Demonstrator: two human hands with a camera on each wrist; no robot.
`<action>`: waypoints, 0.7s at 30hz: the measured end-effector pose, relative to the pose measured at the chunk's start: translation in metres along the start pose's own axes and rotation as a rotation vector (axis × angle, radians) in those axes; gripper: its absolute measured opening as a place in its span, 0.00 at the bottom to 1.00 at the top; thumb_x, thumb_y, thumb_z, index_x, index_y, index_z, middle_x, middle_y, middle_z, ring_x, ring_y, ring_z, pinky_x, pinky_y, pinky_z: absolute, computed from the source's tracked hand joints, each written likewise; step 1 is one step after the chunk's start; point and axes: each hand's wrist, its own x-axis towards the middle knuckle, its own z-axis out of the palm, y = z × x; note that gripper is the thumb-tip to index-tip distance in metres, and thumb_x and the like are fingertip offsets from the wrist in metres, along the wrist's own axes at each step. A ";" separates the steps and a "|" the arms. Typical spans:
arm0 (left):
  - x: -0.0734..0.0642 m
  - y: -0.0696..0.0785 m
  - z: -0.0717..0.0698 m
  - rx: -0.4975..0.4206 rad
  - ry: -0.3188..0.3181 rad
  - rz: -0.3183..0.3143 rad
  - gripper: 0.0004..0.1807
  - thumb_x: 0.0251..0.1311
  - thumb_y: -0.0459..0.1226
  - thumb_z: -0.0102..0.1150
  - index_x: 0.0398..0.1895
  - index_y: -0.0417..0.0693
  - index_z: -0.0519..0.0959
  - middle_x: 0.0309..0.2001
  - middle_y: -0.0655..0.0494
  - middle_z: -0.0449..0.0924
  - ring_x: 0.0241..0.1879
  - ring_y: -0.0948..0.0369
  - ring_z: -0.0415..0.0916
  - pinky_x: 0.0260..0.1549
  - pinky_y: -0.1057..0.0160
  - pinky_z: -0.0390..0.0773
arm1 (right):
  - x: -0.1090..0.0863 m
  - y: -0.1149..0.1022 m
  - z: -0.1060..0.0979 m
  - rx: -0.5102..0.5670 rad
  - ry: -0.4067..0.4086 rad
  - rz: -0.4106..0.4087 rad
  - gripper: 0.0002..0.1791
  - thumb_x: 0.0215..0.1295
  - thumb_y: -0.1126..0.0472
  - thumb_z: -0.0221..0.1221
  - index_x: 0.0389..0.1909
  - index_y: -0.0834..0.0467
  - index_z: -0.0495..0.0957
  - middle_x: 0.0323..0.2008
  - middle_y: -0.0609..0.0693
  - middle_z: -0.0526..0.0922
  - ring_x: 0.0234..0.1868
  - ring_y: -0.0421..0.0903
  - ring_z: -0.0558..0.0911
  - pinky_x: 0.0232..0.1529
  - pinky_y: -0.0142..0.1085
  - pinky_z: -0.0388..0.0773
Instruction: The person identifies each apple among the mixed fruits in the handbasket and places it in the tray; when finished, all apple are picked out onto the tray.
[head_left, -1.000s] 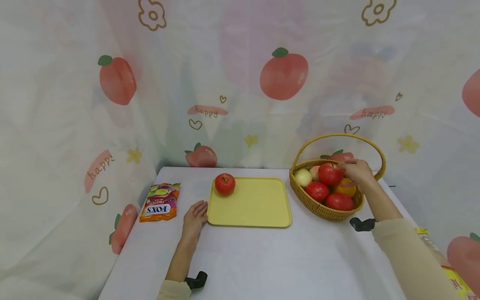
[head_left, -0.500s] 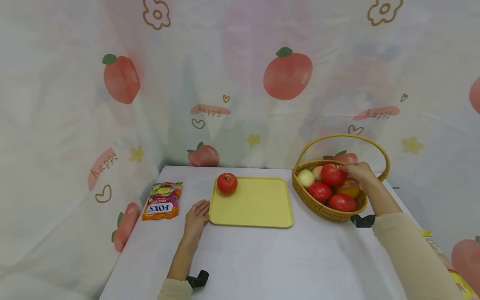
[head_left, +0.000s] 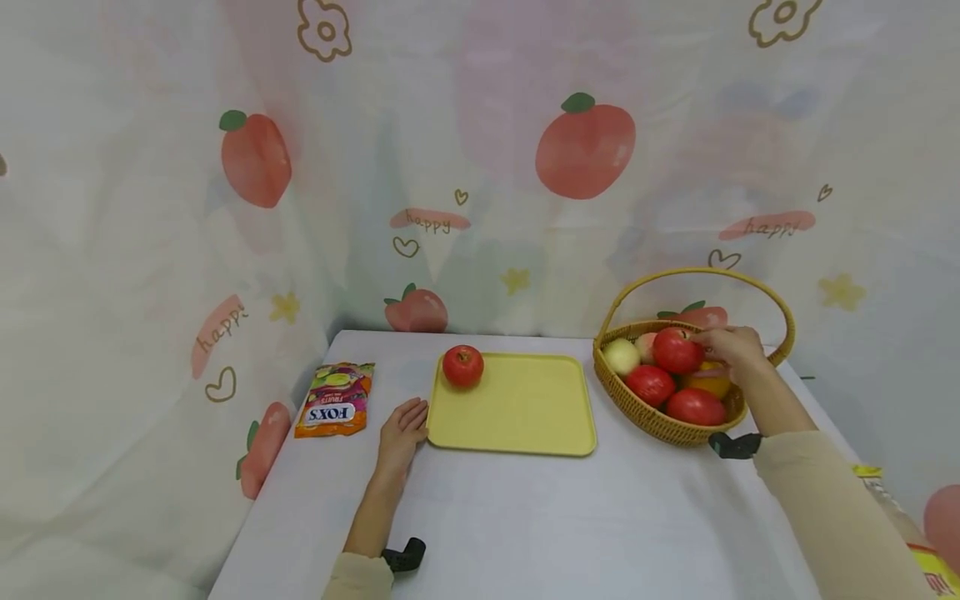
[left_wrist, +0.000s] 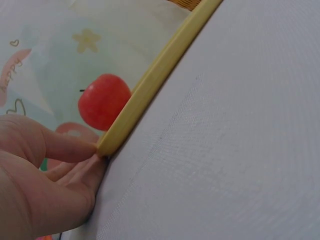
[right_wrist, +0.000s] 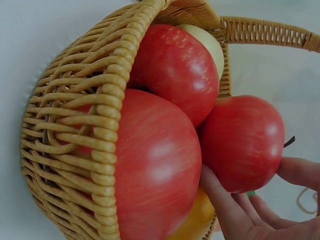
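Note:
In the head view my right hand (head_left: 735, 350) reaches into the wicker basket (head_left: 648, 423) and grips a red apple (head_left: 677, 350) at the top of the pile. The right wrist view shows thumb and fingers on both sides of this apple (right_wrist: 242, 145), its stem pointing outward, close beside the other fruit. My left hand (head_left: 401, 435) lies at the left edge of the yellow tray (head_left: 517, 408), fingers mostly straight. A fingertip touches the tray's near corner (left_wrist: 107, 145) in the left wrist view. Another red apple (head_left: 462, 367) sits on the tray's back left corner.
More red fruit (head_left: 696, 407), a pale round fruit (head_left: 622, 357) and an orange one (head_left: 708, 382) fill the basket, whose tall handle (head_left: 701, 271) arches over them. A candy bag (head_left: 335, 400) lies at the left. A yellow packet (head_left: 933, 567) shows beyond the right sleeve.
The whole head view has shifted slightly to the right. Both hands keep nearly the same places, the left by the tray and the right on the apple in the basket.

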 end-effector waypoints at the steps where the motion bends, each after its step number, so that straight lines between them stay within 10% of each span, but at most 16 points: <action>1: 0.001 -0.001 0.000 -0.001 0.001 0.001 0.32 0.68 0.17 0.52 0.75 0.34 0.66 0.72 0.35 0.71 0.72 0.44 0.69 0.68 0.52 0.72 | 0.000 -0.001 0.000 0.008 0.008 0.007 0.43 0.76 0.59 0.57 0.80 0.73 0.46 0.64 0.64 0.65 0.66 0.62 0.69 0.56 0.58 0.82; 12: 0.003 -0.002 0.001 -0.058 -0.051 0.061 0.33 0.65 0.13 0.48 0.75 0.29 0.63 0.72 0.30 0.67 0.73 0.41 0.67 0.70 0.49 0.70 | -0.014 -0.001 -0.011 0.154 0.016 0.014 0.42 0.72 0.61 0.62 0.80 0.64 0.53 0.53 0.49 0.68 0.40 0.37 0.77 0.46 0.51 0.89; 21: 0.001 0.001 -0.002 -0.047 -0.034 0.047 0.33 0.66 0.14 0.48 0.75 0.29 0.63 0.72 0.30 0.67 0.73 0.41 0.66 0.70 0.49 0.70 | -0.024 -0.009 -0.009 0.202 0.021 0.019 0.36 0.73 0.56 0.63 0.78 0.56 0.61 0.51 0.45 0.69 0.41 0.37 0.78 0.45 0.50 0.89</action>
